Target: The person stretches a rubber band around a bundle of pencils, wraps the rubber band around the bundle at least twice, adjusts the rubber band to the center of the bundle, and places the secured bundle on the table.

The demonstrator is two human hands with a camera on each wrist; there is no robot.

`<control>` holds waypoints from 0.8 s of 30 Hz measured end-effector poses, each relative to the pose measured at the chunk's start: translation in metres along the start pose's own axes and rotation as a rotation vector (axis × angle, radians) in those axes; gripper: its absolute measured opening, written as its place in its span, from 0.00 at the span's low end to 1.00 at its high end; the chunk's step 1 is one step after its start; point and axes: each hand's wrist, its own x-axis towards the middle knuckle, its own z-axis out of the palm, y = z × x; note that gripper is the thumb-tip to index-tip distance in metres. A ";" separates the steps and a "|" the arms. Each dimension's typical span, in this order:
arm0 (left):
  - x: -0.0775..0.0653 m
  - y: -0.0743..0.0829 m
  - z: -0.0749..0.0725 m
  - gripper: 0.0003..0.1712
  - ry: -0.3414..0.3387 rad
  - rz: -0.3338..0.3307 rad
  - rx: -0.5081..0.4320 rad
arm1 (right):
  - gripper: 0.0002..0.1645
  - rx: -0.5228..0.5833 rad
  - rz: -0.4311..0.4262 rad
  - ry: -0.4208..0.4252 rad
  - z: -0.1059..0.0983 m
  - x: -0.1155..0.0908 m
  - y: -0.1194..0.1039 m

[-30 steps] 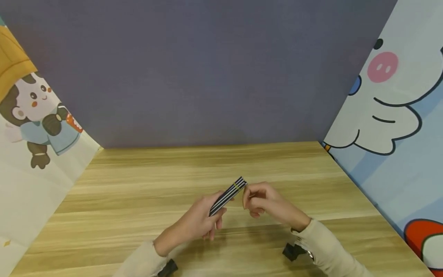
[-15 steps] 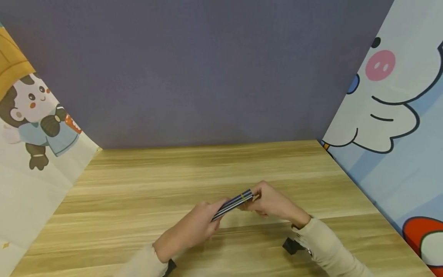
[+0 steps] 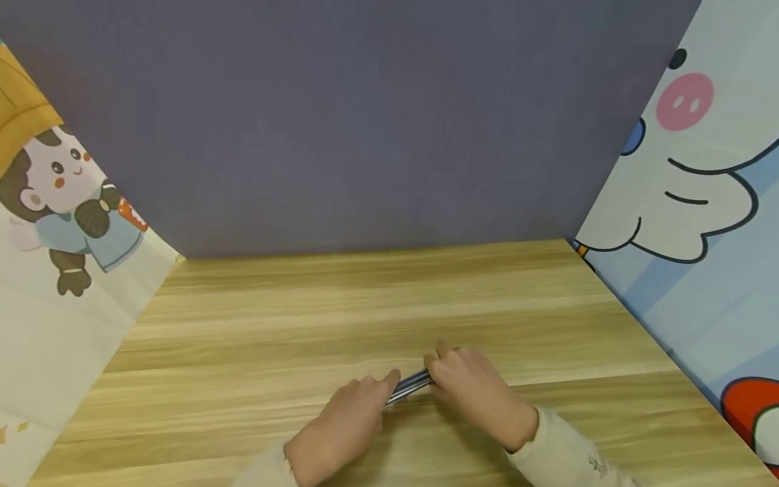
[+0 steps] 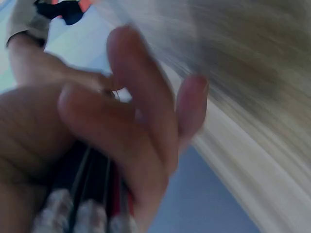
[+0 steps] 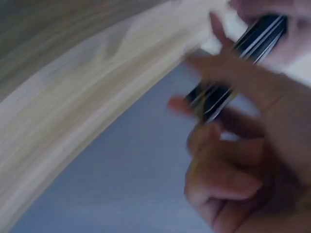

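Observation:
A bundle of slim dark sticks (image 3: 410, 387) with pale lengthwise stripes slants between both hands, over the wooden table. My left hand (image 3: 347, 423) grips its lower left part, thumb along the top. In the left wrist view, several sticks, one with red, run under the curled fingers and end in blurred silvery sections (image 4: 57, 211). My right hand (image 3: 477, 392) covers the upper right end in the head view. From the right wrist, its fingers show bent around that end, where a thin yellow band (image 5: 200, 104) circles the bundle. Motion blur softens the fingertips.
The wood-grain table (image 3: 255, 325) runs back to a grey-purple panel (image 3: 365, 128). Cartoon-printed walls stand on either side: a child figure (image 3: 73, 196) at left, a pink-nosed white animal (image 3: 712, 169) at right.
Both hands and the bundle have moved down toward the near side of the table. My right hand, bent beside the bundle's end one second ago, now covers that end; the bundle lies flatter.

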 end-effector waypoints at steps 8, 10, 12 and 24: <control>0.001 -0.002 -0.011 0.32 0.134 -0.056 0.115 | 0.23 -0.042 -0.007 0.128 -0.010 0.001 -0.010; 0.002 -0.007 -0.016 0.32 0.122 -0.074 0.097 | 0.20 0.040 -0.058 0.200 -0.014 0.001 -0.009; 0.005 -0.012 -0.021 0.32 0.114 -0.100 0.066 | 0.13 0.102 -0.109 0.278 -0.017 0.001 -0.009; 0.009 -0.025 -0.031 0.28 0.157 -0.076 0.025 | 0.13 0.181 0.060 0.351 -0.017 0.007 0.012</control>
